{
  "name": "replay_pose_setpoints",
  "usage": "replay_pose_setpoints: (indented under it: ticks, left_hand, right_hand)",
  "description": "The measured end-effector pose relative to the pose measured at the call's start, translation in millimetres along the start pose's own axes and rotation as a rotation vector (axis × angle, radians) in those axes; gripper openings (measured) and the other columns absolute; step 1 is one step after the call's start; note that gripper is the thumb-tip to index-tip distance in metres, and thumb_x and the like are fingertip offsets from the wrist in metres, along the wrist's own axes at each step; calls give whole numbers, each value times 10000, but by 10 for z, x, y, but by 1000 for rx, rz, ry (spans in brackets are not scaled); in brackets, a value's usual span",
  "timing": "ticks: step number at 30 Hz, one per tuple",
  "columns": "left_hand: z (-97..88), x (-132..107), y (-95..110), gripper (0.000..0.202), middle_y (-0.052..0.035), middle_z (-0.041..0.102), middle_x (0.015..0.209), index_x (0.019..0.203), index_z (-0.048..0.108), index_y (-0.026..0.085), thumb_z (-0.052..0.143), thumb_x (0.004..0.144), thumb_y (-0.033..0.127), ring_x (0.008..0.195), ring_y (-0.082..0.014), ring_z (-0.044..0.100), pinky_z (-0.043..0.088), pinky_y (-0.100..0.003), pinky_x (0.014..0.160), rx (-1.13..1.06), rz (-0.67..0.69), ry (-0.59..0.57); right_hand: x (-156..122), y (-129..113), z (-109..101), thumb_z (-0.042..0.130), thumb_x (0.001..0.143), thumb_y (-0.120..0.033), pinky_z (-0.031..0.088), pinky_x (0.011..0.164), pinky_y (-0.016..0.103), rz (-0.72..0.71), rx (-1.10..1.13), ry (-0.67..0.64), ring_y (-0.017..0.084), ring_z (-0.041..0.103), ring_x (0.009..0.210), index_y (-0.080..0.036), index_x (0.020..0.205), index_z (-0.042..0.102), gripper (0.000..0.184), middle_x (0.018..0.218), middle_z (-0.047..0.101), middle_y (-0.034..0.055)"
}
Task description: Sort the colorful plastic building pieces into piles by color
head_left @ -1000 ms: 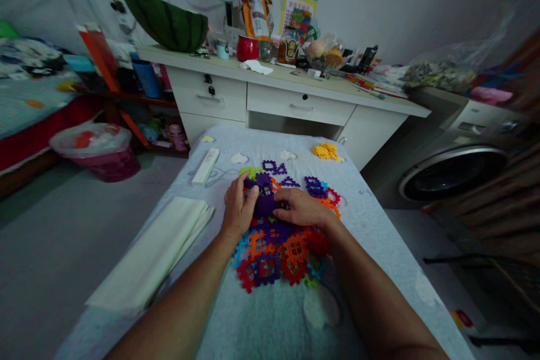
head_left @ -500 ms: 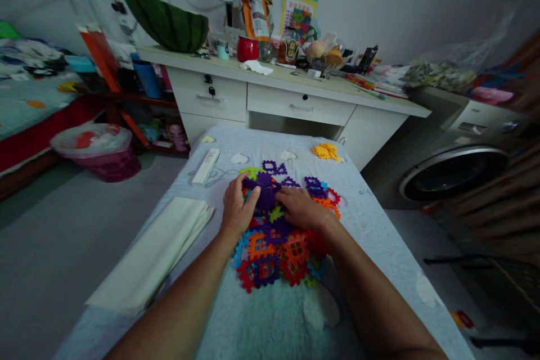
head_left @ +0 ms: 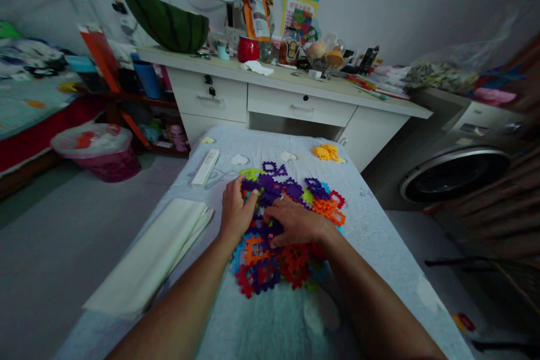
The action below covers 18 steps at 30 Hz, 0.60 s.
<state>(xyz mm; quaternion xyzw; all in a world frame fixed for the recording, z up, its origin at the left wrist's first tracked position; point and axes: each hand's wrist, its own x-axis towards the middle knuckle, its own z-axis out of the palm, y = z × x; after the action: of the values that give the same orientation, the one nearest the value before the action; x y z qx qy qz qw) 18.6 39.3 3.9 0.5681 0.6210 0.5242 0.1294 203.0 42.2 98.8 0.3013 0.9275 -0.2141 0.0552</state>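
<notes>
A heap of flat plastic interlocking pieces [head_left: 270, 261] in purple, orange, red and blue lies on a pale blue cloth-covered table [head_left: 274, 320]. My left hand [head_left: 236, 211] rests on the heap's left side, fingers curled down onto purple pieces [head_left: 270, 188]. Beside it, my right hand [head_left: 297, 222] lies over the middle of the heap with fingers bent onto the pieces. What the fingers hold is hidden. A few yellow pieces [head_left: 325, 151] sit apart at the far end.
A folded white cloth [head_left: 152, 259] and a white remote [head_left: 205, 167] lie at the table's left. Beyond stand a cluttered white desk [head_left: 295, 95] with half a watermelon [head_left: 169, 22], a washing machine [head_left: 455, 169] at right, a lined pink bin [head_left: 99, 149] at left.
My right hand has slid back toward me over the heap. Purple pieces it covered now show at the far side. The left hand has barely shifted.
</notes>
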Motion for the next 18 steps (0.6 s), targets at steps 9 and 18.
replay_pose_setpoints:
  ticks: [9, 18]
  left_hand:
    - [12, -4, -14, 422, -103, 579, 1236, 1271, 526, 233, 569, 869, 354, 1216, -282, 532, 408, -493, 1086, 7, -17, -11]
    - [3, 3, -15, 445, -130, 609, 1247, 1284, 525, 194, 567, 870, 354, 1199, -283, 558, 422, -500, 1075, 11, -26, -49]
  right_hand:
    - [-67, 210, -76, 778, 723, -215, 419, 820, 337, 218, -110, 3, 243, 530, 981, -180, 1059, 643, 364, 1095, 585, 97]
    - [40, 187, 26, 666, 773, -230, 429, 943, 398, 223, -90, 149, 281, 521, 1125, -160, 1252, 588, 491, 1250, 534, 153]
